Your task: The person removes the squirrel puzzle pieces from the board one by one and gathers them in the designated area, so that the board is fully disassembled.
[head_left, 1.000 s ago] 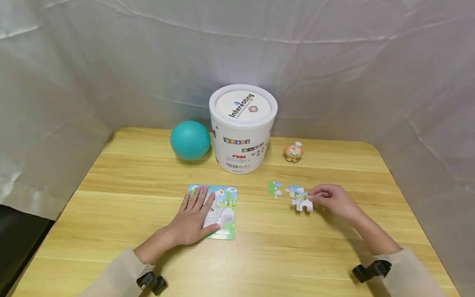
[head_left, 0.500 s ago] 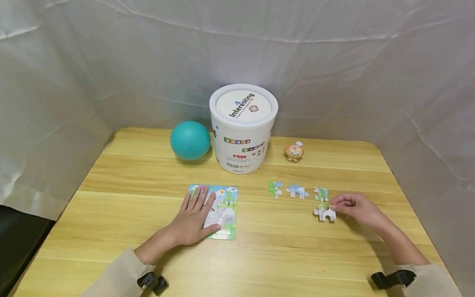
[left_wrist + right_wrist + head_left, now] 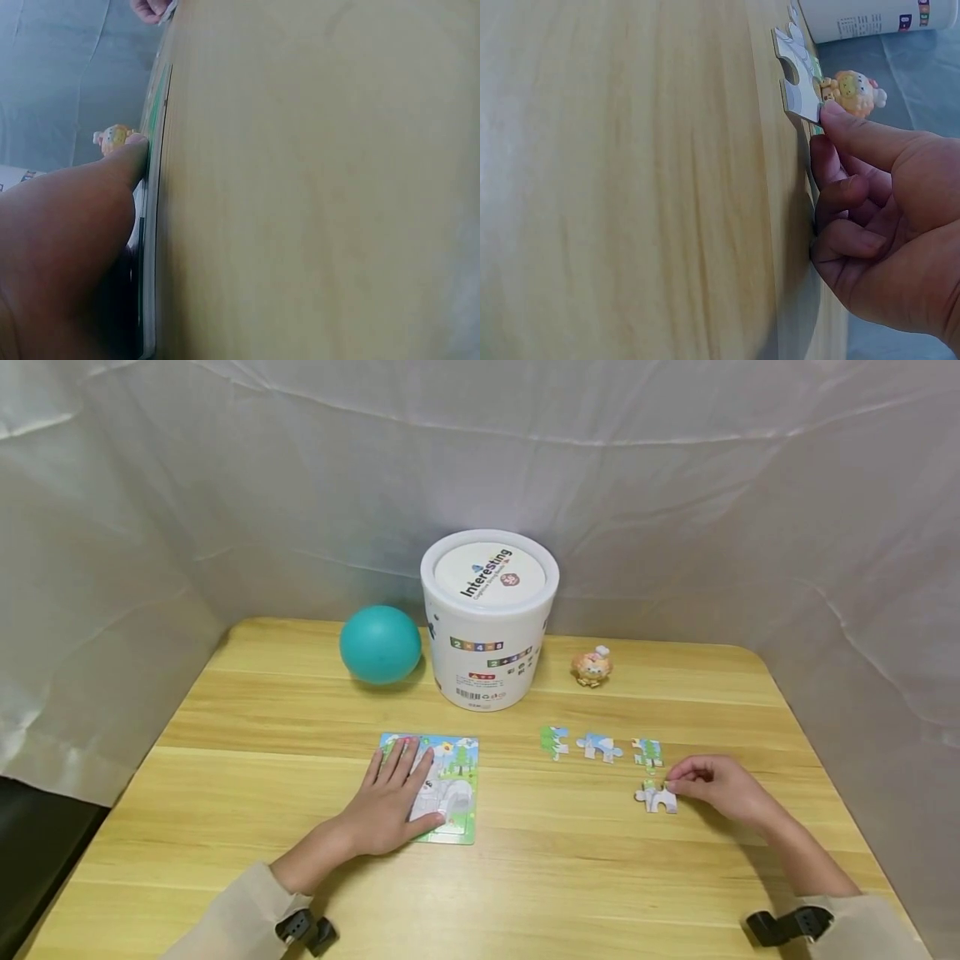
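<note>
My left hand (image 3: 390, 797) lies flat with fingers spread on a colourful jigsaw puzzle board (image 3: 463, 793), covering its left part. Trees, flowers and a grey-white figure show on the uncovered side. In the left wrist view, the thumb (image 3: 124, 161) rests along the board's edge. At the right, my right hand (image 3: 716, 785) pinches a grey-white puzzle piece (image 3: 658, 797) between thumb and forefinger, close over the table. The right wrist view shows that piece (image 3: 799, 79) slightly tilted, its other fingers curled beneath. Just behind it lies a puzzle piece with a tree (image 3: 648, 752).
Two more puzzle pieces lie in the row, a green one (image 3: 555, 741) and a blue-white one (image 3: 599, 746). Behind them stand a teal ball (image 3: 380, 645), a white lidded bucket (image 3: 487, 627) and a small orange figurine (image 3: 592, 667). Grey cloth (image 3: 675, 527) surrounds the wooden table (image 3: 540, 893).
My right hand has moved right and a little nearer with the grey-white piece, then lowered it slightly. The tree piece now lies apart from the blue-white one. My left hand stays put.
</note>
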`<state>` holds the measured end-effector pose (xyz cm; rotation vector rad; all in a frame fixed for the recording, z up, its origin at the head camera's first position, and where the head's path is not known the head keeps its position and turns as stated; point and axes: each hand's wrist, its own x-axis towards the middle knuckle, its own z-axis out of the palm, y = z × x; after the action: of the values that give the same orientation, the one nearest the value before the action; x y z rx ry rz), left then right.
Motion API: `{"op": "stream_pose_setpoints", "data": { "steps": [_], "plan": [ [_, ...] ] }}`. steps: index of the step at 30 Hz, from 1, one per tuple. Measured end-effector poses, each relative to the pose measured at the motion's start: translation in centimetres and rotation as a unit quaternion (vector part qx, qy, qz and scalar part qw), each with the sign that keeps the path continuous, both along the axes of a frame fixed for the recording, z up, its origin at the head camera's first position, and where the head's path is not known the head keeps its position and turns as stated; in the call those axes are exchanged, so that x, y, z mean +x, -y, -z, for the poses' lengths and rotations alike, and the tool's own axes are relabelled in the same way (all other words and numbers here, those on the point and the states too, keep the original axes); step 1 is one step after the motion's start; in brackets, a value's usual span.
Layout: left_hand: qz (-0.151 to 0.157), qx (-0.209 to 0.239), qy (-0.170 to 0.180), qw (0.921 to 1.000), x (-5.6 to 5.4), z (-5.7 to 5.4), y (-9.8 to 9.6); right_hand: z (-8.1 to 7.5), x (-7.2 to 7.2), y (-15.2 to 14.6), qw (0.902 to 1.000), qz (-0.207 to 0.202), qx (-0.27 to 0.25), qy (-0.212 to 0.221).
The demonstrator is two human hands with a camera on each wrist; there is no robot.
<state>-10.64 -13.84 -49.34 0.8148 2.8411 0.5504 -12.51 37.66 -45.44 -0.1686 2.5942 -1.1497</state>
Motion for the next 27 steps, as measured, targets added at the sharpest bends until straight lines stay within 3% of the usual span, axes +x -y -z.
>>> {"op": "stream_pose_setpoints", "data": {
  "steps": [19, 23, 27],
  "plan": [
    [0.002, 0.011, 0.015, 0.9998, -0.1, 0.2, 0.2, 0.0, 0.0, 0.0, 0.9999, -0.007, 0.004, -0.006],
    [-0.001, 0.014, 0.018, 0.9997, -0.1, -0.2, 0.2, -0.5, -0.1, 0.4, 0.9998, -0.011, 0.003, -0.015],
    [-0.005, 0.01, 0.024, 0.9996, -0.1, -1.3, 0.0, -1.4, -0.4, 1.3, 0.9995, -0.018, 0.008, -0.026]
  ]
}}
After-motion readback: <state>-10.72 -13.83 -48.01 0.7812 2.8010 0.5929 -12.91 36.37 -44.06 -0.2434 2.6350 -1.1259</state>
